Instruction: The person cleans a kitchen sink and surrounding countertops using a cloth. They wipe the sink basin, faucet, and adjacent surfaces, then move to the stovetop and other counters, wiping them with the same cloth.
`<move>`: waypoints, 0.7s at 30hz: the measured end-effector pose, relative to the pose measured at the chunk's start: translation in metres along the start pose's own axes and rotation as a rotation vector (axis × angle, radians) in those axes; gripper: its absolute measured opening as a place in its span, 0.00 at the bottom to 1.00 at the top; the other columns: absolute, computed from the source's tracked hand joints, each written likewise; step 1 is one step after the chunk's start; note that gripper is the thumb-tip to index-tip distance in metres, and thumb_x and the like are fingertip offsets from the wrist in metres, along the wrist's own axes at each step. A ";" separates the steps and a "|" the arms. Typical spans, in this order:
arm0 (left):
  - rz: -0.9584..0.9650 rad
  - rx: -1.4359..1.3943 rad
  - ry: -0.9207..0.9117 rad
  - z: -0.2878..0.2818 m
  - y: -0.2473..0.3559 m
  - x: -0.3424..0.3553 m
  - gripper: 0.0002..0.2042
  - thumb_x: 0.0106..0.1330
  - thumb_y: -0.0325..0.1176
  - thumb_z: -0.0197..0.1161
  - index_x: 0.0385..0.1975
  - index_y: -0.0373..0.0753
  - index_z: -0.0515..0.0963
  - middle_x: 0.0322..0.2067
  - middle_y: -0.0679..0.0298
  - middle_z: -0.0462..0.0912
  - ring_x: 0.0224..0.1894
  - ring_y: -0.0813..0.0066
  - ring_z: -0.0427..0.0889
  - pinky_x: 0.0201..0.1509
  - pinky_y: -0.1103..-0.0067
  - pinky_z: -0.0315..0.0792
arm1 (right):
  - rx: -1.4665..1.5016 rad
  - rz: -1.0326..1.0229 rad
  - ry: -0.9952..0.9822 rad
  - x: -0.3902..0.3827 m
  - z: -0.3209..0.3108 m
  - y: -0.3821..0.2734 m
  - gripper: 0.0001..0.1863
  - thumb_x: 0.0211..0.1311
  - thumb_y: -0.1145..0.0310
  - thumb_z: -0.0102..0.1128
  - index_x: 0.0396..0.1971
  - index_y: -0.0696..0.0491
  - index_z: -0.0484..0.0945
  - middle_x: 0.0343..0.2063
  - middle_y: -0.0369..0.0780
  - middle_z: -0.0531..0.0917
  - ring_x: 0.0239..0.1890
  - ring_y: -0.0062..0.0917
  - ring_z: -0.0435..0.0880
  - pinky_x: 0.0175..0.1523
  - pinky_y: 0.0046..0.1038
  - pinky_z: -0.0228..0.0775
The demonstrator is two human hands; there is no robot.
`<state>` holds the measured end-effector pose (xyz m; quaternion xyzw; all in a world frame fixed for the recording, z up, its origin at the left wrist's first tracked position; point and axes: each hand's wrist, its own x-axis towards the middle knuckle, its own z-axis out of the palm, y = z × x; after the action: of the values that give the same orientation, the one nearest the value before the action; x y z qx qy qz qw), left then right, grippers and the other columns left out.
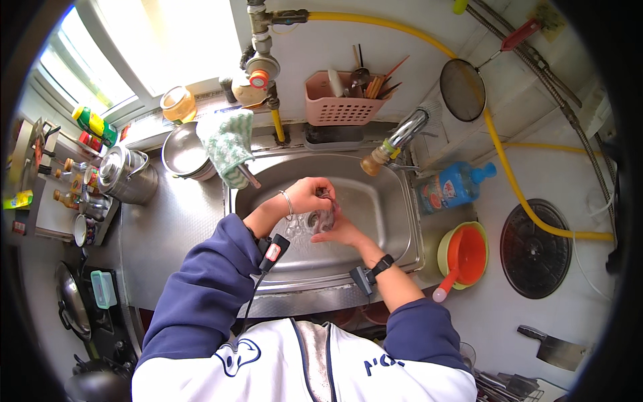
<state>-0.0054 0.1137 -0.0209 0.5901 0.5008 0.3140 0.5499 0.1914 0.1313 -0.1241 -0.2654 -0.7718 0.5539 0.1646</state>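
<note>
From above, both hands meet over the middle of the steel sink (385, 201), the left hand (309, 194) and right hand (340, 232) both gripping a clear glass (323, 219), with the tap (395, 142) at one o'clock and an orange funnel (463, 258) at three.

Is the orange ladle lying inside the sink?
No, the orange ladle sits in a yellow-green bowl on the counter, right of the sink.
</note>
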 end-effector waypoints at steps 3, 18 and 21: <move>-0.006 0.079 0.123 -0.012 -0.015 -0.009 0.07 0.53 0.25 0.64 0.31 0.34 0.77 0.29 0.65 0.82 0.32 0.81 0.80 0.39 0.82 0.75 | 0.261 0.312 -0.117 0.001 0.024 0.005 0.32 0.51 0.59 0.73 0.53 0.56 0.68 0.44 0.39 0.78 0.45 0.27 0.80 0.54 0.28 0.71; 0.364 0.963 -0.154 0.023 -0.040 -0.081 0.60 0.37 0.43 0.79 0.71 0.41 0.45 0.71 0.49 0.43 0.73 0.54 0.43 0.74 0.66 0.49 | 1.031 0.642 -0.270 -0.013 0.023 -0.034 0.08 0.64 0.68 0.59 0.41 0.52 0.75 0.29 0.33 0.77 0.30 0.15 0.75 0.25 0.17 0.65; 0.396 1.133 -0.207 0.021 -0.045 -0.064 0.50 0.47 0.41 0.71 0.70 0.41 0.48 0.63 0.53 0.63 0.65 0.59 0.63 0.64 0.67 0.64 | 0.772 0.690 -0.386 -0.004 0.026 -0.037 0.07 0.58 0.74 0.62 0.36 0.52 0.75 0.22 0.30 0.72 0.21 0.11 0.67 0.21 0.16 0.54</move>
<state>-0.0162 0.0417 -0.0565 0.9002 0.4148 0.0359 0.1274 0.1719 0.1000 -0.0978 -0.3168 -0.3971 0.8571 -0.0858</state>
